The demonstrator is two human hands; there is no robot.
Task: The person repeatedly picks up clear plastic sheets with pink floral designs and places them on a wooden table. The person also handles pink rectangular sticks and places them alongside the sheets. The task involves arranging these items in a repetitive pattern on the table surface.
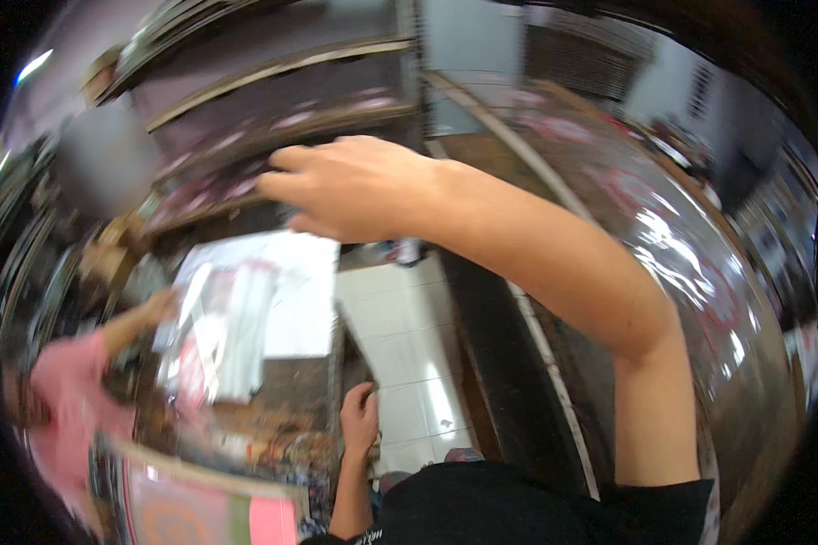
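Observation:
My right arm reaches across the view from the lower right. At its end my right hand (354,189) hangs in the air, fingers apart and a little bent, with nothing seen in them. It is slightly blurred and lies over the far corner of a white sheet (302,304) on the left table. Lower down, my left hand (360,420) is closed beside that table's edge; whatever it may hold is hidden. Glossy clear plastic (214,331) lies over the left part of the sheet.
A person in a pink shirt (77,386) stands at left, one hand by the plastic. Wooden racks (282,68) rise behind. A pink-and-green framed panel (186,509) is at lower left. White floor tiles (409,331) separate the left table from a long plastic-covered table (691,263).

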